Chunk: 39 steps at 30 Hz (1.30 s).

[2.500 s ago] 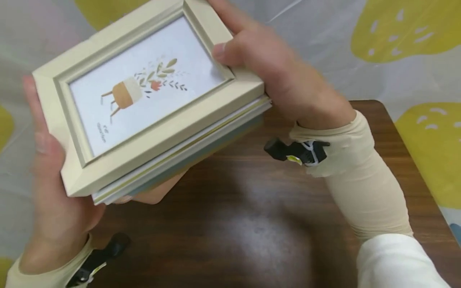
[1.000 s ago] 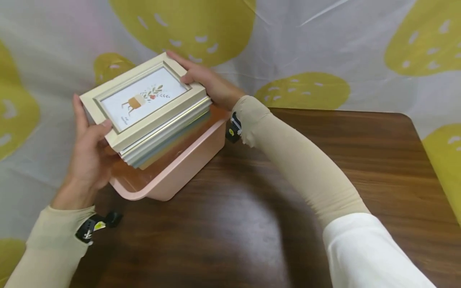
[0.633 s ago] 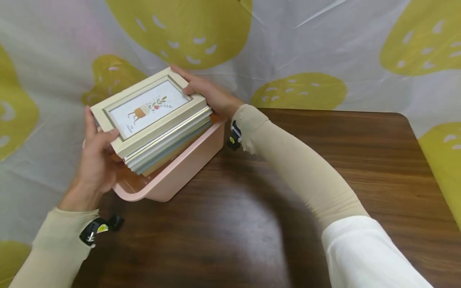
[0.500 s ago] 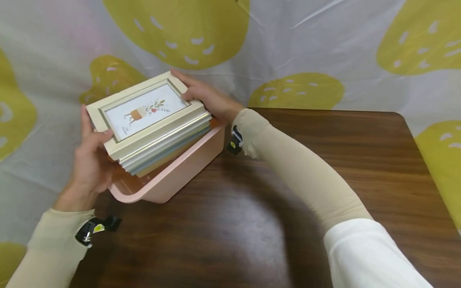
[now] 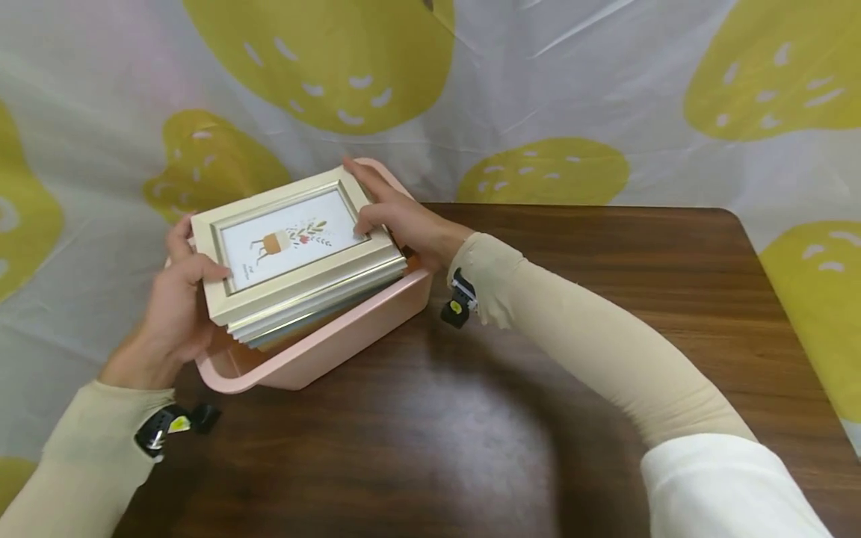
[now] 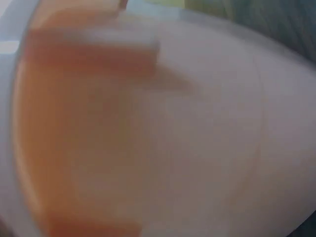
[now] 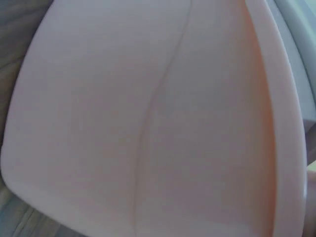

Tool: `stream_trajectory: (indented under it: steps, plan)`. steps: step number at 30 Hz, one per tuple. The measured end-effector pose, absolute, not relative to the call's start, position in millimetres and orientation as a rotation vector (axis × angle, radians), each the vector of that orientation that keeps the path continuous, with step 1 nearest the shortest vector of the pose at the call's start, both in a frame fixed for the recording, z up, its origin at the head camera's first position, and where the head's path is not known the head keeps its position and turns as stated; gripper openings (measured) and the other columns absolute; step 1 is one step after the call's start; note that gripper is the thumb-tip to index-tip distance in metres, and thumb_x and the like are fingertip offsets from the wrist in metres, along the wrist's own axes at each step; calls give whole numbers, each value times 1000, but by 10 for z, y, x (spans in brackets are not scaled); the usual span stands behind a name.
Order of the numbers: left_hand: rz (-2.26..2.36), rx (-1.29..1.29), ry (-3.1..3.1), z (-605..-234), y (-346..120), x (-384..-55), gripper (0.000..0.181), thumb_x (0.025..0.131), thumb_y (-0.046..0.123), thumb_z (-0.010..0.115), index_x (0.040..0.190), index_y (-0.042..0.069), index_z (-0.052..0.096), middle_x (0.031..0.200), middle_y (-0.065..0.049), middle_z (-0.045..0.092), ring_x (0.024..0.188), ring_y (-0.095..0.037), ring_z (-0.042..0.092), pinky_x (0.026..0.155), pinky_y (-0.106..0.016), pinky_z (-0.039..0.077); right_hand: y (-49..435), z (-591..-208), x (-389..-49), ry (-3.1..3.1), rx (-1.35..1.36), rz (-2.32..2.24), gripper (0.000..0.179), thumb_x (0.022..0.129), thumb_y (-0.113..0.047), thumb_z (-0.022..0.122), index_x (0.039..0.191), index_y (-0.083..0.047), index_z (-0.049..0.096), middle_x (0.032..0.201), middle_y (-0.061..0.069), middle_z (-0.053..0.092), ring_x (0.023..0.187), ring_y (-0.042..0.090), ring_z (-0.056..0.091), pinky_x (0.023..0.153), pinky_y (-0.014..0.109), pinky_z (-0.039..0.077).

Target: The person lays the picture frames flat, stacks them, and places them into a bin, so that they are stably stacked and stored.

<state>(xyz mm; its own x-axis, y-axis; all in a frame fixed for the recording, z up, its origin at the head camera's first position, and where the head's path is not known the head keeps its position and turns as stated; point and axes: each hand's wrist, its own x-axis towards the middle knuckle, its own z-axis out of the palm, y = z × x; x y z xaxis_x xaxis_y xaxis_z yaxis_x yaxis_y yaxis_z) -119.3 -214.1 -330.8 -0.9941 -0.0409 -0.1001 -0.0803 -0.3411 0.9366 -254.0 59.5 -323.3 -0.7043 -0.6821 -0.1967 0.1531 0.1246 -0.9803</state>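
A stack of picture frames sits between my two hands in the head view, its lower part inside a pink plastic bin (image 5: 343, 340). On top lies a cream picture frame (image 5: 296, 232) with a plant print; thinner silver and grey-blue frames (image 5: 323, 299) show under it. My left hand (image 5: 171, 306) grips the left end, thumb over the top frame's border. With thumb on top, my right hand (image 5: 403, 220) grips the other end. The right wrist view is filled by the bin's wall (image 7: 148, 123); the blurred left wrist view also shows the bin (image 6: 207, 128). Neither wrist view shows fingers.
The bin stands at the back left of a dark wooden table (image 5: 484, 448). A grey-white curtain (image 5: 538, 97) with yellow shapes hangs close behind the bin and along the left side. A small black wrist camera (image 5: 457, 302) hangs near the bin's right end.
Both hands have carried the frame stack away from the head camera to the bin, then lowered it partly inside. The grip at both ends has stayed.
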Motion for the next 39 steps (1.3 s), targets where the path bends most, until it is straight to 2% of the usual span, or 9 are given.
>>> stream_trajectory:
  steps: [5, 9, 13, 18, 21, 26, 34, 37, 39]
  plan:
    - [2581, -316, 1768, -3341, -2065, -1275, 59, 93, -6, 34, 136, 32, 25, 133, -1, 42, 103, -13, 67, 77, -26, 63, 530, -3265, -2580, 1798, -438, -1584, 107, 80, -12, 62, 160, -66, 14, 172, -16, 8, 125, 34, 55, 88, 41, 54]
    - [2554, -434, 1798, -3376, -2028, -1341, 50, 90, -5, 35, 130, 25, 29, 127, -6, 48, 96, -13, 70, 74, -26, 64, 447, -3316, -2643, 1818, -477, -1505, 111, 81, -7, 57, 166, -54, 3, 172, -7, 10, 122, 32, 54, 86, 34, 53]
    - [2487, -566, 1836, -3414, -1989, -1399, 55, 88, -5, 37, 133, 24, 28, 126, -4, 49, 95, -13, 70, 74, -26, 64, 391, -3361, -2704, 1801, -517, -1463, 114, 81, 0, 54, 168, -46, -4, 172, 1, 13, 132, 30, 49, 100, 30, 47]
    - [2411, -628, 1888, -3462, -1914, -1458, 61, 90, -8, 43, 138, 22, 23, 126, -3, 48, 98, -13, 69, 75, -26, 64, 409, -3392, -2787, 1847, -503, -1387, 116, 83, -2, 56, 167, -48, -9, 178, -10, -5, 150, 22, 26, 118, 34, 28]
    - [2333, -642, 1962, -3486, -1863, -1501, 56, 89, -12, 50, 131, 20, 29, 124, -5, 52, 91, -13, 72, 73, -27, 64, 446, -3411, -2841, 1867, -497, -1353, 118, 81, -1, 57, 168, -43, -11, 177, -15, -14, 155, 17, 15, 123, 35, 21]
    - [2196, -650, 2031, -3501, -1826, -1562, 52, 87, -13, 56, 121, 19, 33, 120, -7, 55, 83, -12, 74, 72, -28, 65, 464, -3423, -2898, 1895, -501, -1319, 123, 75, 2, 58, 169, -35, -12, 177, -17, -17, 158, 11, 4, 125, 34, 16]
    - [2060, -667, 2073, -3498, -1809, -1596, 73, 87, -12, 56, 144, 9, 15, 124, -9, 53, 85, -11, 72, 78, -31, 65, 437, -3432, -2930, 1928, -496, -1272, 126, 73, 4, 60, 170, -33, -12, 177, -15, -18, 157, 9, 3, 124, 33, 16]
    - [1951, -637, 2049, -3503, -1804, -1611, 80, 94, -7, 55, 154, 12, 6, 134, -12, 50, 96, -13, 70, 84, -31, 65, 440, -3429, -2936, 1940, -466, -1215, 127, 75, 4, 62, 168, -38, -15, 175, -18, -21, 158, 11, 1, 126, 37, 18]
    - [1881, -591, 2029, -3506, -1788, -1623, 84, 99, -4, 52, 160, 16, -3, 143, -17, 45, 109, -21, 67, 87, -35, 65, 443, -3427, -2943, 1940, -450, -1183, 127, 77, 4, 62, 168, -38, -16, 174, -20, -23, 159, 11, -2, 128, 40, 16]
